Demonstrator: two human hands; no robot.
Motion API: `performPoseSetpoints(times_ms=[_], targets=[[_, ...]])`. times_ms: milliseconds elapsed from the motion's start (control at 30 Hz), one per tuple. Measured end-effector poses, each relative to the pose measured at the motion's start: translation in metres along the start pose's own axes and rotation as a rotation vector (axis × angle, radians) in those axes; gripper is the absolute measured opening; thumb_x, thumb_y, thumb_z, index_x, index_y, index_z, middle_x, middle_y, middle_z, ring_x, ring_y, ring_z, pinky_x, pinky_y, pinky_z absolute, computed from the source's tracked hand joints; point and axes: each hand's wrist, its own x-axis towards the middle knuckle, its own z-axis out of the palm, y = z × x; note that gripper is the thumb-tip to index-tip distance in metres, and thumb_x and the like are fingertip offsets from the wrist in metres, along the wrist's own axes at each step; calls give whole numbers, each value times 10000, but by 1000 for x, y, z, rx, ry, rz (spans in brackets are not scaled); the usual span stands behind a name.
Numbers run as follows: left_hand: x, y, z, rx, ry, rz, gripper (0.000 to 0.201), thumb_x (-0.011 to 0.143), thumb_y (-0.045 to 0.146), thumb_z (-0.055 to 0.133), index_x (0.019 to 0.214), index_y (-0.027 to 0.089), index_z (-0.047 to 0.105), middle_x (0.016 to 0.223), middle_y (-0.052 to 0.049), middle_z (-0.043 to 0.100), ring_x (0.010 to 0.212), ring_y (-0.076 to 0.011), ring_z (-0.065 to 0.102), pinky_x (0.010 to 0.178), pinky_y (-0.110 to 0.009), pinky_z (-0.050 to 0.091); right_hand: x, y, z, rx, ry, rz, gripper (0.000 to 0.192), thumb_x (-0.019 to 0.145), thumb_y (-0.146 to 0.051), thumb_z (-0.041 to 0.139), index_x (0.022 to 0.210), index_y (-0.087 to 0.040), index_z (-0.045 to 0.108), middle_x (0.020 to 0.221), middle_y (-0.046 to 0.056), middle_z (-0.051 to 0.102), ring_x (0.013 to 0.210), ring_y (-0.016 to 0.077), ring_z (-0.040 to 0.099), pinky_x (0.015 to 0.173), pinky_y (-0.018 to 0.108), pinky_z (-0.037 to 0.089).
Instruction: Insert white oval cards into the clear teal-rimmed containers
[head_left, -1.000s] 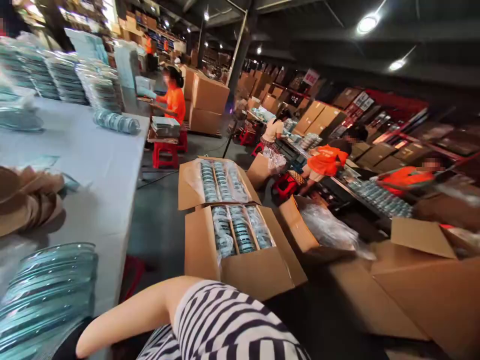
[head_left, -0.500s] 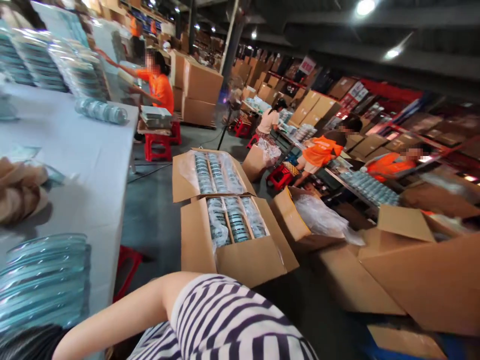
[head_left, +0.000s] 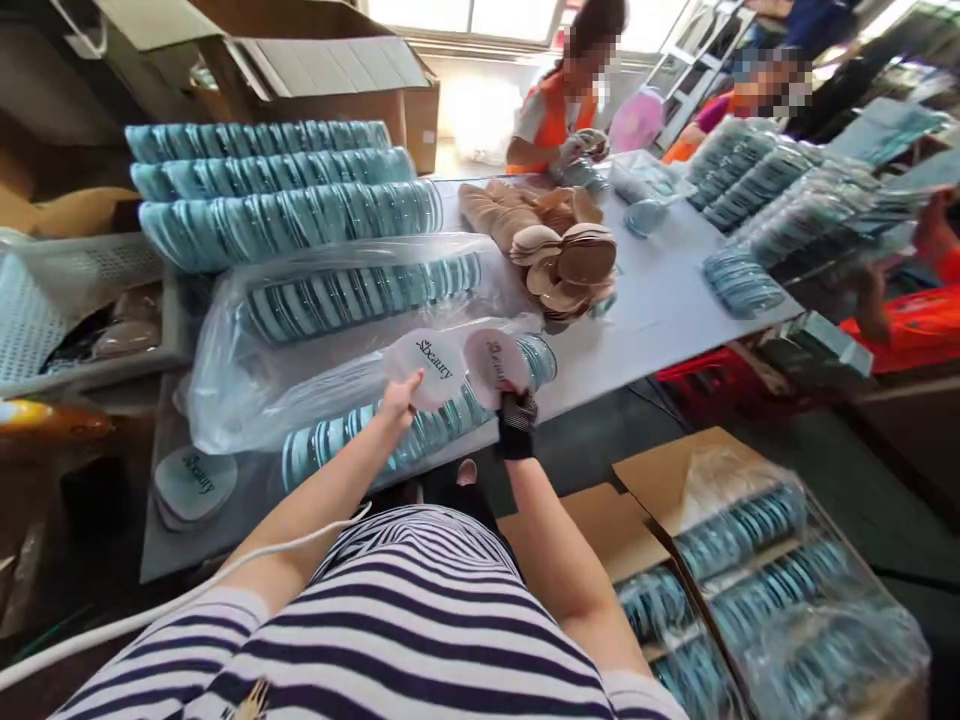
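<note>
My bare left hand [head_left: 400, 400] pinches a pale round disc [head_left: 426, 372] printed with dark lettering that reads "beauty". Close beside it, my right hand [head_left: 519, 418], in a dark glove, grips a pinkish round disc [head_left: 491, 362] with similar, blurred lettering. Both discs are held over a row of teal, shiny round pieces [head_left: 341, 440] lying along the table's near edge. Behind this row, a clear plastic bag [head_left: 225, 380] encloses another teal row [head_left: 360, 295]. Several printed discs [head_left: 196, 485] are stacked at the table's left corner.
Three more teal rows [head_left: 292, 215] lie at the back left. A heap of brown round pieces [head_left: 562, 255] sits mid-table. Open cartons [head_left: 675, 460] of teal pieces stand on the floor at right. A white cable [head_left: 247, 555] crosses my left arm. Co-workers in orange vests [head_left: 551, 125] are across the table.
My view has swung from the floor cartons and aisle to the table in front of me. Both hands, each with a disc, are now visible; before, only one arm showed.
</note>
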Motion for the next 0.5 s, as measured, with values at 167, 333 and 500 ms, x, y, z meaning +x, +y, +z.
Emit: performPoseSetpoints(times_ms=[167,333,500], targets=[[18,7,-1,-169,164,-51,372,774,19,683,1123,147,660,879,-54,744,838,-180,711,893,-356,560,-54,44,-48,-536,-226,-133,350,902,-370,414,979,-155,679,862,124,705,790,225,647,669,272,427],[26,-1,-10,-169,190,-84,402,767,3,677,1137,157,658,932,-66,746,944,-208,702,914,-380,552,-90,60,-33,-771,-482,-220,332,955,-304,374,1041,-208,681,955,70,730,827,188,668,658,242,395],[27,-2,-13,-150,204,-103,416,793,30,661,1191,145,632,1066,-112,724,1023,-240,680,921,-407,547,-88,45,-20,-840,-572,-266,286,967,-311,395,1049,-213,652,943,65,728,829,183,674,633,243,376]])
